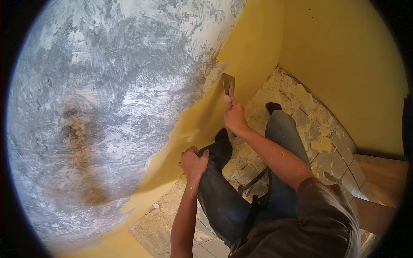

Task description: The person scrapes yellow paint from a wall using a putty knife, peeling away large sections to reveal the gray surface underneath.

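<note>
My right hand point(235, 115) grips a scraper point(228, 81), its index finger stretched along the blade. The blade's edge is at the wall, close to the ragged border between yellow paint point(254, 47) and the scraped grey-white surface point(129, 90). A jagged flap of paint point(215, 73) shows just left of the blade. My left hand point(194, 162) rests on my left knee, fingers bent over it, with no tool visible in it.
Paint chips and flakes cover the tiled floor point(340, 150) around my feet. A second yellow wall point(348, 64) stands to the right, meeting the first in a corner. Brown boards point(380, 176) lie at the lower right. A dark bar point(254, 180) sits between my legs.
</note>
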`<move>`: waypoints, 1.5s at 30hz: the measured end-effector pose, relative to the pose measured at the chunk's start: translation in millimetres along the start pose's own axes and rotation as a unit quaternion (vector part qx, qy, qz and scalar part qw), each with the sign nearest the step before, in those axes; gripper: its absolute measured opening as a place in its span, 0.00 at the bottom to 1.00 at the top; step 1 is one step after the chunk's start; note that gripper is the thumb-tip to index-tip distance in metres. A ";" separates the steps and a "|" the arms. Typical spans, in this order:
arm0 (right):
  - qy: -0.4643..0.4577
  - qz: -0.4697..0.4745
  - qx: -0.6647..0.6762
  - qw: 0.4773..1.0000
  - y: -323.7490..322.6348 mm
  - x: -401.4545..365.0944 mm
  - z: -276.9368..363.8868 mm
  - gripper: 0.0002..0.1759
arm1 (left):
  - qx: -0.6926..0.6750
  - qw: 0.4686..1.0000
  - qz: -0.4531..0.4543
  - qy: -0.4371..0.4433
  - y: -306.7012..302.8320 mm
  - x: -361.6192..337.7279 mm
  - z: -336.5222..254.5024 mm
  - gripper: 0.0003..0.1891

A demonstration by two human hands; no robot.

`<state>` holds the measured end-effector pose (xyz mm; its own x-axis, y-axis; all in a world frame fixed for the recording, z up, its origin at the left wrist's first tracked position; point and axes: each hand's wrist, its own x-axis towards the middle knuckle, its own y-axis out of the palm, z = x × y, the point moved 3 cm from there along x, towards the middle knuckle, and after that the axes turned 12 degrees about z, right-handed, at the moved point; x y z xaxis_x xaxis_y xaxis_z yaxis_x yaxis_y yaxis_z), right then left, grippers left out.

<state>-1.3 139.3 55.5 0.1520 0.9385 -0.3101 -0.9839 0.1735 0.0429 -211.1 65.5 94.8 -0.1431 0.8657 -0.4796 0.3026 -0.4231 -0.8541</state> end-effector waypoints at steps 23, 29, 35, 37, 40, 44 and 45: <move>0.089 0.010 0.208 0.974 -18.3 -12.1 33.7 0.33 | 0.004 1.000 -0.002 0.009 0.4 10.4 2.2 0.19; 0.069 0.043 0.200 0.976 -4.8 -19.5 29.3 0.28 | 0.004 1.000 0.005 -0.007 2.6 6.4 5.1 0.20; 0.117 0.061 0.261 0.956 3.7 -25.2 42.4 0.29 | 0.007 1.000 -0.008 0.001 -1.8 7.4 0.4 0.19; 0.080 0.048 0.252 0.963 1.1 -21.5 38.9 0.30 | -0.010 1.000 -0.003 -0.002 -2.0 3.9 2.3 0.19; 0.100 0.058 0.270 0.956 7.8 -30.9 43.8 0.31 | -0.014 1.000 -0.001 0.004 -1.8 4.7 4.3 0.19; 0.117 0.001 0.326 0.938 -10.2 -3.9 38.1 0.29 | -0.013 1.000 -0.007 0.004 -0.6 2.3 7.6 0.19; 0.131 0.005 0.336 0.933 -16.1 -0.6 39.8 0.29 | -0.014 1.000 -0.003 0.003 -1.9 1.5 5.4 0.19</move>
<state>18.2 147.9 92.8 0.0279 0.8510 -0.5245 -0.6901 0.3960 0.6058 -217.0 66.2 94.6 -0.1393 0.8702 -0.4725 0.3281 -0.4096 -0.8512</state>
